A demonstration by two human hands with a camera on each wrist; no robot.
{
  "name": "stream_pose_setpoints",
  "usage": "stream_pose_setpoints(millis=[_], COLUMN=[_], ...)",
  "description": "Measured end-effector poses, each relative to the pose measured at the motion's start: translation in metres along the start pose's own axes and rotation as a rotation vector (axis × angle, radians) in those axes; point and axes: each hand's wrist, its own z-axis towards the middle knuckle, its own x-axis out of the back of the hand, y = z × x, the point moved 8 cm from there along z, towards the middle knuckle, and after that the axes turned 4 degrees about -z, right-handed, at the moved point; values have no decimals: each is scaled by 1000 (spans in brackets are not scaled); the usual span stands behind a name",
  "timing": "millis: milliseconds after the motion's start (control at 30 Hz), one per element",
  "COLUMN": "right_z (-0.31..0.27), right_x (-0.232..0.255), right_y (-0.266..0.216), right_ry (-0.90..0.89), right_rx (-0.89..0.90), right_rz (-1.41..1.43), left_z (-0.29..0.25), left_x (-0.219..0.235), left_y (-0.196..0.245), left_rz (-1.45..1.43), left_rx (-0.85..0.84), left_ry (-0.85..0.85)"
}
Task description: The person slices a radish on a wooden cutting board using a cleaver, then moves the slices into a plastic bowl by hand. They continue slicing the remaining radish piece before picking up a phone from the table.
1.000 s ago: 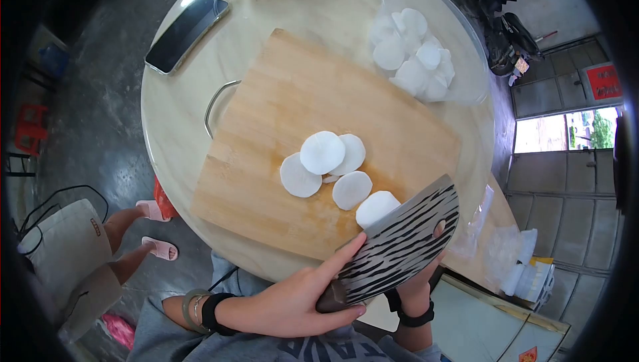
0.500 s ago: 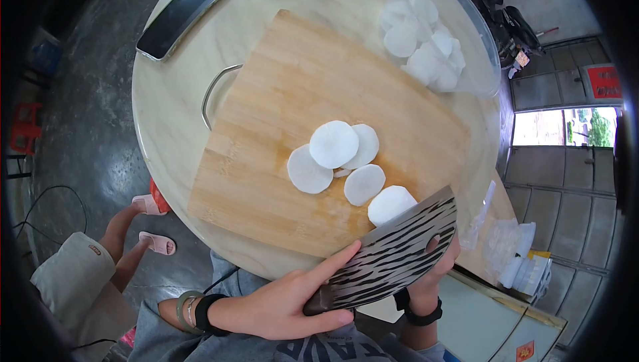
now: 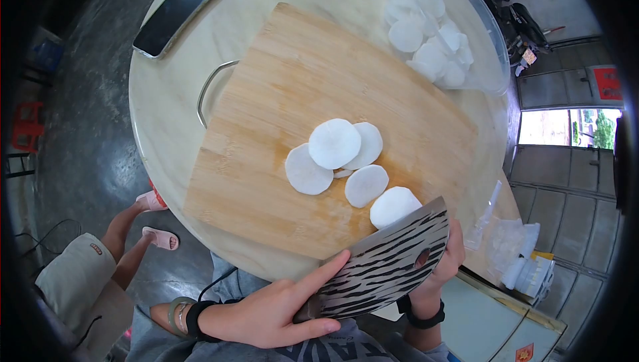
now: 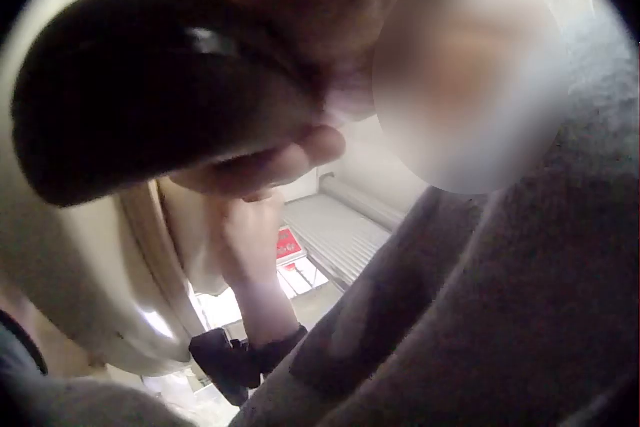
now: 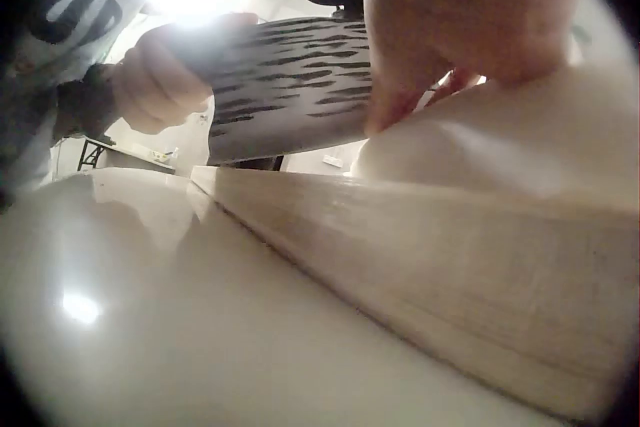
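Cleaver (image 3: 383, 262) at the near board (image 3: 279, 115) edge
Left hand (image 3: 269, 312) is gripping its handle; right hand (image 3: 449, 255) is holding the radish piece (image 3: 394, 206) behind the blade.

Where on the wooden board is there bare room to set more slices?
The wooden cutting board's far half, toward the metal handle and phone, is bare. The near right corner is crowded: white radish slices, striped cleaver.

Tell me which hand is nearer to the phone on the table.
Left. The left hand grips the cleaver handle on the phone's side; the right hand sits behind the blade, farther across.
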Motion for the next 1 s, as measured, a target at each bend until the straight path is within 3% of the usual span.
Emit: stream_pose_setpoints(millis=[33, 167, 267, 367, 467, 533, 767, 867, 933, 1000], right_z=[-1, 1, 7, 4, 7, 10, 7, 9, 8, 9], right_x=[0, 1, 3, 2, 3, 4, 0, -1, 3, 2], right_y=[5, 4, -2, 1, 5, -1, 1, -1, 13, 11], right_ry=[-2, -16, -35, -45, -25, -42, -76, -85, 12, -34], right_rx=[-63, -23, 55, 30, -17, 53, 130, 92, -175, -86], right_rz=[7, 28, 37, 34, 40, 9, -11, 41, 89, 89], left_z=[0, 1, 6, 5, 4, 3, 5, 7, 10, 13], left_x=[-1, -2, 1, -1, -6, -6, -4, -4, -3, 1], left_y=[-1, 2, 13, 15, 6, 6, 8, 9, 9, 12], left_rz=[33, 19, 41, 63, -31, -67, -17, -92, -124, -87], left_rx=[30, 58, -41, -11, 133, 191, 205, 239, 286, 262], left_ry=[-5, -5, 17, 3, -7, 0, -10, -2, -1, -13])
